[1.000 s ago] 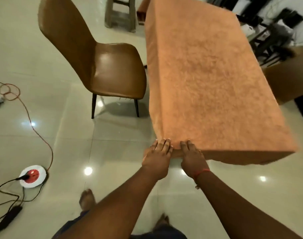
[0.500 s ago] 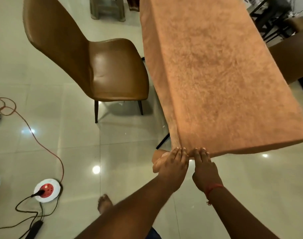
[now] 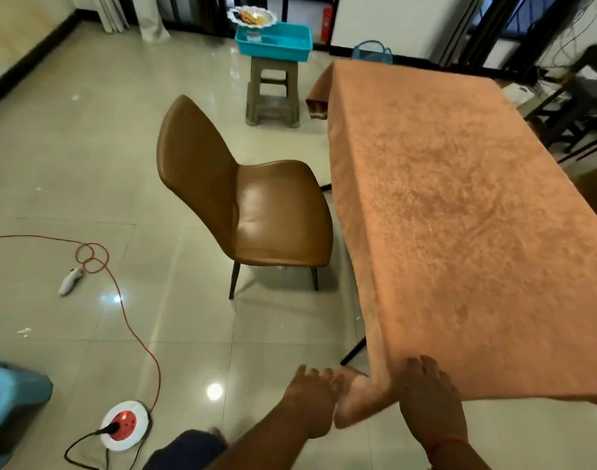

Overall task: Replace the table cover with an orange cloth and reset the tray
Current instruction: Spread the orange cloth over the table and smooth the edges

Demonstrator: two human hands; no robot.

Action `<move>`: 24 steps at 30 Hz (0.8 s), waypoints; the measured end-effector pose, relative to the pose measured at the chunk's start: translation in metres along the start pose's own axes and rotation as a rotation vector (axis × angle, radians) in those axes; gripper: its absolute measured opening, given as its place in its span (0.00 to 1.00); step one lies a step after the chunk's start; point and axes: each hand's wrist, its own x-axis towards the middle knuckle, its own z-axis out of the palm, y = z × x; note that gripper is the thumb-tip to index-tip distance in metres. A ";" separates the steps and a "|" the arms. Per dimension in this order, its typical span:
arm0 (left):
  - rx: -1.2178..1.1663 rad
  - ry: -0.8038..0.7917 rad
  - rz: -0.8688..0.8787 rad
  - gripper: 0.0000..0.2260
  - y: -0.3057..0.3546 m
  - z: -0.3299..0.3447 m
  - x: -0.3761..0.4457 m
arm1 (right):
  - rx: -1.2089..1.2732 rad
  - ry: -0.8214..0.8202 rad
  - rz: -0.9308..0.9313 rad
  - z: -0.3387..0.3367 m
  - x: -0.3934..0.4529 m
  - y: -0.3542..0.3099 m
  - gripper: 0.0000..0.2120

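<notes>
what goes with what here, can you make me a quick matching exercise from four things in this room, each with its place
Things:
1. orange cloth
2. turquoise tray
3. brown chair
4. round white and red socket

Places:
A. on the floor, with a black plug in it
B. on top of the stool
C. spread over the table
D. on the floor beside the table's long side

Pairs: 1-C, 2-B, 3-D, 4-A
</notes>
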 end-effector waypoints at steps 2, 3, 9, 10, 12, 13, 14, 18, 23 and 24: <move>-0.063 -0.089 -0.071 0.30 -0.041 0.003 -0.013 | 0.010 0.013 0.058 -0.009 0.020 -0.019 0.19; -0.080 -0.119 -0.095 0.30 -0.067 0.001 -0.018 | 0.028 0.017 0.068 -0.013 0.032 -0.034 0.20; -0.102 -0.045 -0.157 0.27 -0.240 -0.055 -0.025 | 0.044 0.001 -0.032 -0.053 0.101 -0.172 0.23; -0.090 -0.012 -0.135 0.26 -0.268 -0.071 -0.029 | 0.081 -0.003 -0.024 -0.062 0.110 -0.201 0.23; -0.066 0.045 -0.085 0.24 -0.316 -0.109 -0.037 | 0.203 0.000 -0.001 -0.078 0.125 -0.253 0.22; -0.045 0.076 -0.055 0.23 -0.343 -0.129 -0.038 | 0.263 -0.008 0.003 -0.088 0.134 -0.280 0.22; -0.029 0.111 -0.023 0.22 -0.367 -0.148 -0.038 | 0.316 -0.021 0.006 -0.098 0.142 -0.303 0.21; 0.014 0.208 0.101 0.15 -0.435 -0.216 -0.011 | 0.386 -0.009 0.017 -0.123 0.169 -0.363 0.20; 0.053 0.257 0.197 0.18 -0.480 -0.274 0.055 | 0.441 -0.014 0.168 -0.139 0.226 -0.384 0.22; 0.058 0.253 0.202 0.19 -0.488 -0.282 0.065 | 0.466 -0.028 0.205 -0.141 0.239 -0.385 0.23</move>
